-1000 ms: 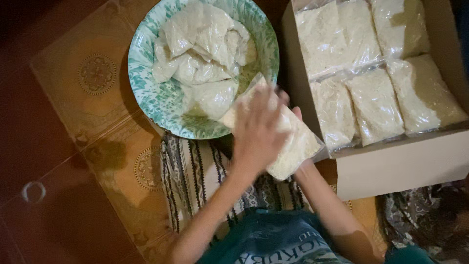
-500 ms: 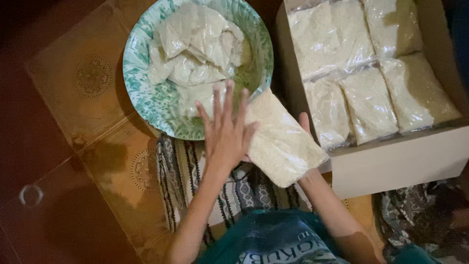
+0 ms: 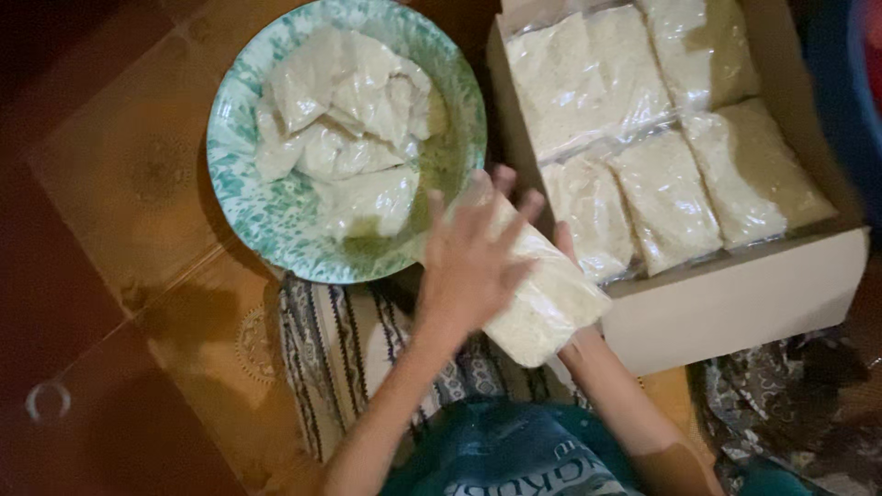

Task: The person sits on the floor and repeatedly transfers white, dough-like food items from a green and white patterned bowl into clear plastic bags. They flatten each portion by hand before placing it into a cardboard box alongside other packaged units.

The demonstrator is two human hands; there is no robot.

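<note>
Cardboard box (image 3: 735, 303) is the biggest thing here; it stands at my right side, open, and pale filled bags (image 3: 661, 197) lie in it side by side, touching each other. Next in size is the round bowl with green pattern (image 3: 243, 197), on the brown floor (image 3: 110, 303) in front of me, with soft empty-looking bags (image 3: 344, 119) heaped inside. Between bowl and box I hold one filled plastic bag (image 3: 547, 298) above the striped cloth (image 3: 331, 349). Compared with a moment ago, my left hand (image 3: 473, 262) has opened wider: the fingers are now spread and lie flat on top of the bag, pressing it. My right hand (image 3: 562, 241) is under the bag and mostly hidden, so I cannot tell how it grips. The bag also sits closer to the box wall than before, so I judge the flattening is almost finished.
</note>
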